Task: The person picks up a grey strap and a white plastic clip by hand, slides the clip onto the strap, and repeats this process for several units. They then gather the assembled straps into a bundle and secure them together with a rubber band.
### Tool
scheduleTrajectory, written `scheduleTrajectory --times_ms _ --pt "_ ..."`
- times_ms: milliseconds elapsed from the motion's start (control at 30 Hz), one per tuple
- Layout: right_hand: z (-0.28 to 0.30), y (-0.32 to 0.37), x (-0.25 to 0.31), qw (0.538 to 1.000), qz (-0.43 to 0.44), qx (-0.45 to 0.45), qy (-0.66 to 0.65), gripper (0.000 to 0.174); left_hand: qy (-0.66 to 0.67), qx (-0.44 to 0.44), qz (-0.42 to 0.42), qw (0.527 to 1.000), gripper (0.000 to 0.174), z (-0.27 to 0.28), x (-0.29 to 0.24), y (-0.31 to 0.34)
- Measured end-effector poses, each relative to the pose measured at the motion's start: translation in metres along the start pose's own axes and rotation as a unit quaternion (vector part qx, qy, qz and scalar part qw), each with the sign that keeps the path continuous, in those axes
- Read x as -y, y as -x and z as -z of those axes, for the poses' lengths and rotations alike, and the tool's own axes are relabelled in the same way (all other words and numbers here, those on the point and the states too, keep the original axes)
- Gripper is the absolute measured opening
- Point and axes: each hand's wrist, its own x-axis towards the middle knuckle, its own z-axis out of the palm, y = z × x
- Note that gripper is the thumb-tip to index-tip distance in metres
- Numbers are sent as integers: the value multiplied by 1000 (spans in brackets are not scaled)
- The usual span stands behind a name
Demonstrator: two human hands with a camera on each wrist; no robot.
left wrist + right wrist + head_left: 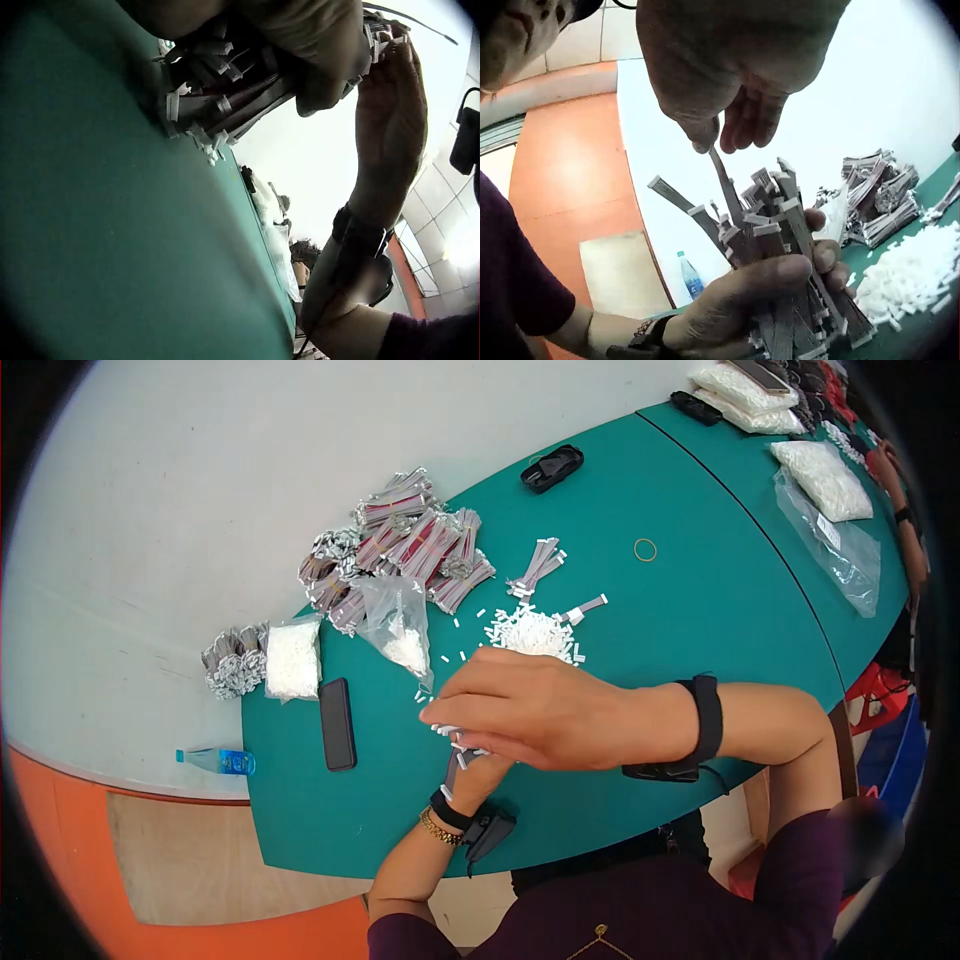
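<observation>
In the right wrist view, my left hand (735,292) grips a bundle of flat grey ribbon cables (769,225), white pieces capping their ends. Above it, my right hand (742,52) pinches the tip of one ribbon cable (724,180) that rises out of the bundle. From the head, the right hand (560,705) largely covers the left hand (482,775) and what it holds. A heap of small white sleeves (535,632) lies on the green table (640,630) just beyond the hands. Cable ends (225,90) also stick out below the left fingers in the left wrist view.
Tied cable bundles (410,540) are piled at the far edge, beside an opened plastic bag (395,625). A full white bag (293,660), a phone (338,724) and a bottle (220,761) are at left. Loose cables (540,568) and a rubber band (645,550) lie beyond the heap.
</observation>
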Motion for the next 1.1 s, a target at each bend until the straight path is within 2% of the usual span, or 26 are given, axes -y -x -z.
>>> scheduleTrajectory --times_ms 200,267,367,400,500,600,700,800,900,1000,1100 --pt "4 1 -10 993 13 114 -9 15 -156 105 -66 980 39 14 8 -6" --pt "11 -1 -12 989 8 145 10 15 -170 107 -78 977 39 16 12 -8" --pt "10 4 -12 984 9 172 41 17 -143 54 -85 985 41 12 16 -8" --pt "9 6 -12 983 12 178 52 18 -98 47 -63 992 41 10 14 -7" --pt "13 6 -11 987 27 134 81 25 14 29 -1 999 41 5 4 -3" --pt "15 -3 -5 996 67 58 21 32 -7 30 -6 999 41 5 5 -3" --pt "6 -3 -2 994 100 48 17 29 -68 44 -37 996 42 6 8 -5" --pt "-1 2 6 986 85 131 63 20 -109 52 -58 991 42 6 11 -6" --pt "-6 1 0 986 86 123 76 13 -145 55 -80 985 43 7 14 -6" --pt "-6 -10 0 995 68 54 46 12 -174 53 -95 979 44 7 16 -6" --pt "6 -20 3 993 43 91 60 11 -195 50 -108 973 44 9 17 -5"
